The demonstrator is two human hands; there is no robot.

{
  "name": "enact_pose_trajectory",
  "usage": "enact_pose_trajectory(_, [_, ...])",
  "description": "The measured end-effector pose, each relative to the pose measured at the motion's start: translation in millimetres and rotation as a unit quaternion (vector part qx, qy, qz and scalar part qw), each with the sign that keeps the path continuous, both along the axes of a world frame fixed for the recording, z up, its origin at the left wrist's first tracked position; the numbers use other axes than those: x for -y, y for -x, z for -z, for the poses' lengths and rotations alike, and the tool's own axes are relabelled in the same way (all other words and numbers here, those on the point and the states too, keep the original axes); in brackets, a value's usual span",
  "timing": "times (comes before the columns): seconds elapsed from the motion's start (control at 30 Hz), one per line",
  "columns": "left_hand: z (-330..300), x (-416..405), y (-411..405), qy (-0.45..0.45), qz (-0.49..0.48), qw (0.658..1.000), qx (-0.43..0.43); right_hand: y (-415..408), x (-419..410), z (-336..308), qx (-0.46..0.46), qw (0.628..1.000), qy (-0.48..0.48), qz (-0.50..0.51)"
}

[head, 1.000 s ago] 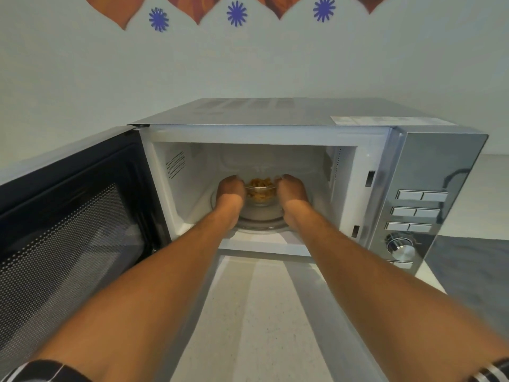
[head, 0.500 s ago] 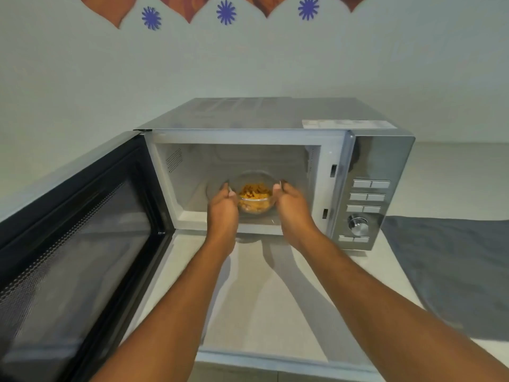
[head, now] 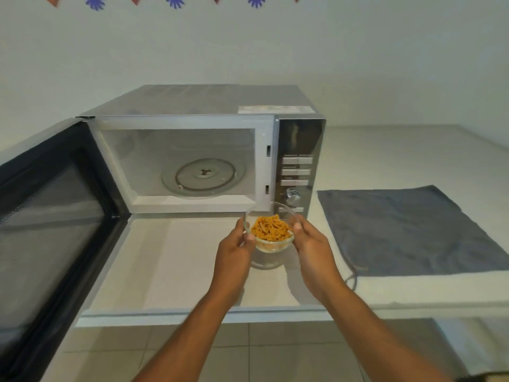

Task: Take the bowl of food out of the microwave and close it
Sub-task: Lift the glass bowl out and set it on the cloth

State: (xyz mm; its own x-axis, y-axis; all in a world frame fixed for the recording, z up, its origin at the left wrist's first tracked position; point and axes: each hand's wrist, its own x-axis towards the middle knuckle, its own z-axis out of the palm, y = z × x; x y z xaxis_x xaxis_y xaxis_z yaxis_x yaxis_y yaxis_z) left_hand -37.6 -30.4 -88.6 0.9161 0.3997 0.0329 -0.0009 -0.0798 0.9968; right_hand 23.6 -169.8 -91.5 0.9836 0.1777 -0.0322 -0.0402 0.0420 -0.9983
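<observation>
A small clear glass bowl (head: 271, 231) holding orange strips of food is out of the microwave, held above the white counter in front of the control panel. My left hand (head: 237, 245) grips its left rim and my right hand (head: 309, 241) grips its right rim. The silver microwave (head: 209, 106) stands at the back of the counter. Its cavity holds only the glass turntable (head: 203, 176). The black-framed microwave door (head: 49, 216) hangs wide open to the left.
A grey cloth (head: 407, 230) lies flat on the white counter (head: 176, 260) to the right of the microwave. The counter's front edge runs below my wrists, with tiled floor (head: 248, 351) beneath. A white wall with paper decorations stands behind.
Both hands drew the bowl out of the microwave cavity toward me and to the right. The turntable is now bare. The view has pulled back from the microwave.
</observation>
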Motion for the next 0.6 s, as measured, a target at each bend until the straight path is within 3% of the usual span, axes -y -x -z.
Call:
enact_pose_trajectory(0.3, [3, 91, -44, -0.03, 0.133, 0.991, -0.006, -11, 105, -8, -0.033, 0.992, -0.012, 0.124])
enact_pose_trajectory(0.6, [-11, 156, -125, -0.076, 0.224, 0.972, -0.01, -80, 170, -11, -0.019, 0.972, -0.01, 0.233])
